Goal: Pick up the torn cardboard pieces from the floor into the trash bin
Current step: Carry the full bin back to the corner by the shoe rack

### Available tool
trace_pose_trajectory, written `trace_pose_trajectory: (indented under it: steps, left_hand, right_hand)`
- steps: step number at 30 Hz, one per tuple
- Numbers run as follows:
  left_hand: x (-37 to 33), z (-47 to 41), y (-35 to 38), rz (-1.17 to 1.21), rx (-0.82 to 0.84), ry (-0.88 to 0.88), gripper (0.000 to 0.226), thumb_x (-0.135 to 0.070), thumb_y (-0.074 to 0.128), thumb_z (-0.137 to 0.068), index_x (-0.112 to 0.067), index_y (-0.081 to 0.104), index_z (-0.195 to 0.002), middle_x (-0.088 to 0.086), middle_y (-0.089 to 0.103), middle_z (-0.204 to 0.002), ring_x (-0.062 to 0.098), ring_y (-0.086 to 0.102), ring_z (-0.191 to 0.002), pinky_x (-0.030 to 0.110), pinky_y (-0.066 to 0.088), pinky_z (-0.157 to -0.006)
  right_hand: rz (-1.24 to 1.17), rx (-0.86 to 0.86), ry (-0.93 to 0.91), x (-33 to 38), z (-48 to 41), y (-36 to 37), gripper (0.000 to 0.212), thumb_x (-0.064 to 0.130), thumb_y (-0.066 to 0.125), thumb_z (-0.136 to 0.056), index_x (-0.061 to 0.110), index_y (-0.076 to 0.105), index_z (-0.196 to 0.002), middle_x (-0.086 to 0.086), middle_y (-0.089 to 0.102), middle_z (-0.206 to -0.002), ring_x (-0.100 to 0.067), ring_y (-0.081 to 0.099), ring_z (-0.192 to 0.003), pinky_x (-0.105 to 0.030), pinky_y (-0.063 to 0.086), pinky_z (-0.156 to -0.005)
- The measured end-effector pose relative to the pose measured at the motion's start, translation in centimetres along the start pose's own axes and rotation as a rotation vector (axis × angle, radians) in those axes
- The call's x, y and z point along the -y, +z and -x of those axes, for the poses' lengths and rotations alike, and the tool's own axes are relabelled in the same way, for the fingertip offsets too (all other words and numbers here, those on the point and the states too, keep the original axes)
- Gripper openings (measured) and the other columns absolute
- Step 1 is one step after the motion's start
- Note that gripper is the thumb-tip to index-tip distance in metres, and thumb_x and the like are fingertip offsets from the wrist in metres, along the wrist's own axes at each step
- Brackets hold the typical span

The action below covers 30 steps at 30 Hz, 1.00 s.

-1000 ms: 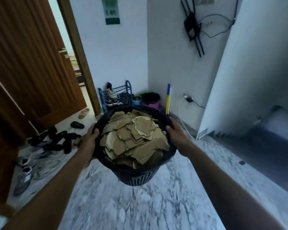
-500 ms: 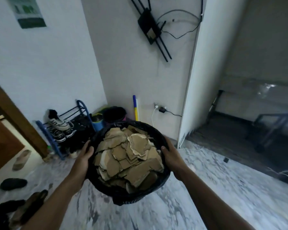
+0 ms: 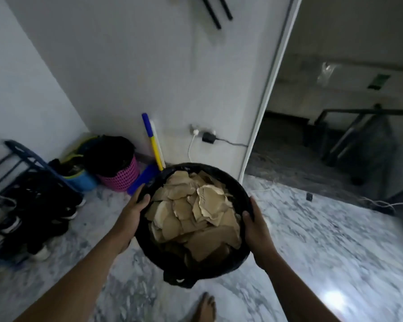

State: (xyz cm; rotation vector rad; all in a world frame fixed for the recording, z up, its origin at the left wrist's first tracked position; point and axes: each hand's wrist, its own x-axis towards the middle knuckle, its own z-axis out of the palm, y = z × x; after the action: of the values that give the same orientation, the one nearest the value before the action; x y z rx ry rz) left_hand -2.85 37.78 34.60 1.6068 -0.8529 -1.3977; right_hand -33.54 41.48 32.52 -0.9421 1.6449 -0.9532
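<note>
A black trash bin (image 3: 239, 191) lined with a black bag hangs above the marble floor, held between both hands. Brown torn cardboard pieces (image 3: 196, 212) fill it to the rim. My left hand (image 3: 132, 212) grips the bin's left rim, thumb over the edge. My right hand (image 3: 257, 231) grips the right rim. No cardboard pieces show on the floor around me.
A pink basket (image 3: 123, 173) with a black bag, a blue tub (image 3: 82, 180) and a blue-yellow stick (image 3: 153, 142) stand in the wall corner. A shoe rack (image 3: 30, 182) with shoes is at left. A charger (image 3: 207, 137) hangs from the wall socket. My bare foot (image 3: 204, 307) is below. A dark doorway (image 3: 335, 147) opens at right.
The view has swung right, away from the wooden door, and closer to the corner. The bin stays in both hands and sits lower and more to the right in view.
</note>
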Motion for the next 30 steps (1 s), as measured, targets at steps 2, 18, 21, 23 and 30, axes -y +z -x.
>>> trace_pose_trajectory:
  steps: [2,18,21,23,30]
  left_hand:
    - [2.0,-6.9,0.2,-0.010,0.004,-0.016,0.055,-0.031,0.046,-0.106,-0.029,0.027,-0.158,-0.003,0.033,-0.161,0.013,0.040,-0.135,0.032,0.036,-0.104]
    - [28.7,-51.1,2.7,-0.056,0.287,-0.093,0.090,-0.089,0.059,-0.069,-0.050,0.042,-0.148,-0.013,0.042,-0.158,0.017,0.039,-0.145,0.051,0.028,-0.121]
    - [31.3,-54.3,3.7,-0.105,0.269,-0.064,0.075,-0.083,0.048,-0.084,-0.050,0.037,-0.151,-0.014,0.035,-0.162,0.014,0.032,-0.149,0.045,0.022,-0.123]
    - [31.8,-55.1,5.0,-0.154,0.203,0.012,0.058,-0.058,0.033,-0.104,-0.042,0.023,-0.159,-0.014,0.021,-0.166,0.009,0.023,-0.151,0.030,0.018,-0.118]
    - [30.5,-58.5,7.2,-0.277,0.201,0.144,0.053,-0.043,0.027,-0.110,-0.032,0.016,-0.161,-0.007,0.015,-0.169,0.012,0.019,-0.153,0.024,0.020,-0.112]
  right_hand:
    - [-0.006,-0.034,0.032,-2.0,-5.3,3.0,0.051,0.019,0.038,-0.110,0.029,0.027,-0.158,0.012,0.045,-0.137,-0.010,0.048,-0.119,-0.026,0.038,-0.094]
    - [0.080,-0.354,0.052,-28.9,-39.1,19.7,0.049,0.027,0.039,-0.109,0.029,0.030,-0.158,0.017,0.045,-0.129,0.000,0.042,-0.118,-0.017,0.032,-0.094]
    - [0.116,-0.379,0.035,-32.5,-42.5,21.4,0.049,0.029,0.040,-0.109,0.030,0.032,-0.157,0.016,0.051,-0.124,-0.002,0.046,-0.113,-0.019,0.033,-0.091]
    - [0.125,-0.410,0.025,-34.0,-44.2,21.9,0.049,0.028,0.040,-0.109,0.031,0.031,-0.157,0.016,0.052,-0.128,0.003,0.045,-0.111,-0.012,0.034,-0.087]
    - [0.198,-0.410,0.014,-33.2,-47.9,20.6,0.054,0.041,0.043,-0.106,0.038,0.027,-0.157,0.013,0.050,-0.145,-0.010,0.048,-0.131,-0.019,0.036,-0.097]
